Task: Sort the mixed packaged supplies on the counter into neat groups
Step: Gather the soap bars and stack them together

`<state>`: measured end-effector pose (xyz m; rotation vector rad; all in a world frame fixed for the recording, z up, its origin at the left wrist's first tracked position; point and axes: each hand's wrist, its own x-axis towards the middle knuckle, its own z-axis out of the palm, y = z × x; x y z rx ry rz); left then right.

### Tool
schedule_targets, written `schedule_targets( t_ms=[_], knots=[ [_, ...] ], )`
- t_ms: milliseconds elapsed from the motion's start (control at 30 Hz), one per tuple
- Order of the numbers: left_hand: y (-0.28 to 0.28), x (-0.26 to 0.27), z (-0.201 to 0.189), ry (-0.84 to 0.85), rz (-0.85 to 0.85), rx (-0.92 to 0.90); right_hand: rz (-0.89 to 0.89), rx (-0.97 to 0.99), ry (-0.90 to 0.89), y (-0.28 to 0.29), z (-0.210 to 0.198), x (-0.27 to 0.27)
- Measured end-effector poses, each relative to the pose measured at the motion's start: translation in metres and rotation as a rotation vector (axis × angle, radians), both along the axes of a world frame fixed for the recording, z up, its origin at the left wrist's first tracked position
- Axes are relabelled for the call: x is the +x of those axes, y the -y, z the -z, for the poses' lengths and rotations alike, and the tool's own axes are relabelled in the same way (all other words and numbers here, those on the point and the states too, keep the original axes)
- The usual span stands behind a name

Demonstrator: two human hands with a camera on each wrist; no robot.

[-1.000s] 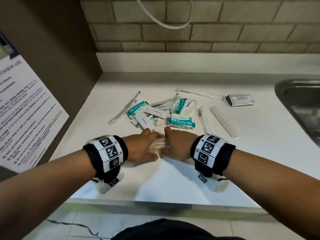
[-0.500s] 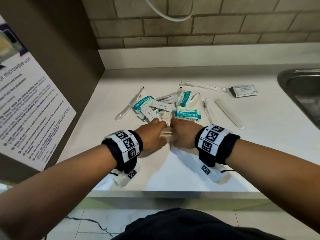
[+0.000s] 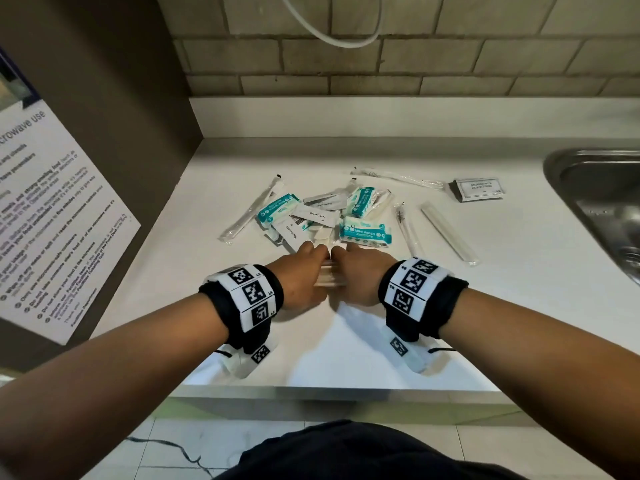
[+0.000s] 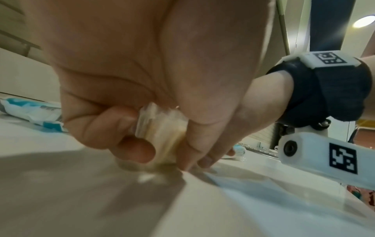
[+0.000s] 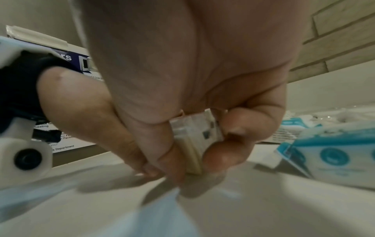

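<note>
Both hands meet at the counter's middle, just in front of the pile. My left hand (image 3: 306,273) and right hand (image 3: 356,273) grip one small bundle of clear-wrapped packets (image 3: 329,280) from either side, its lower edge on the counter (image 3: 346,341). In the left wrist view, the left hand (image 4: 162,142) curls around the bundle (image 4: 160,121). The right wrist view shows the right hand (image 5: 194,154) pinching the bundle (image 5: 194,131). The pile holds teal mini wipes packs (image 3: 365,232), white toothpaste boxes (image 3: 317,214) and long wrapped sticks (image 3: 252,209).
A steel sink (image 3: 595,202) lies at the right. A dark cabinet side with a notice (image 3: 52,220) walls the left. A shampoo sachet (image 3: 479,188), a wrapped toothbrush (image 3: 398,176) and two long packets (image 3: 448,233) lie right of the pile.
Both hands have drawn closer together around the bundle and shifted a little toward the pile.
</note>
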<state>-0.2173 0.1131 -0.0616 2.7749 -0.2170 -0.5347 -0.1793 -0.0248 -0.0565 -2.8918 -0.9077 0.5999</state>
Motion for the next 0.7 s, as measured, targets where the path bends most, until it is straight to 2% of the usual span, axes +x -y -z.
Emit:
schedule_targets(
  t_ms=[200,467,700],
  knots=[
    [0.003,0.004,-0.007,0.011,0.002,-0.019,-0.030,0.062,0.018,0.001,-0.007,0.002],
    [0.006,-0.001,-0.003,-0.055,0.001,0.006,0.003,0.041,-0.033,-0.001,0.003,-0.001],
    [-0.008,0.001,-0.003,-0.030,-0.051,-0.141,-0.017,0.110,-0.080,0.008,-0.001,0.007]
  ],
)
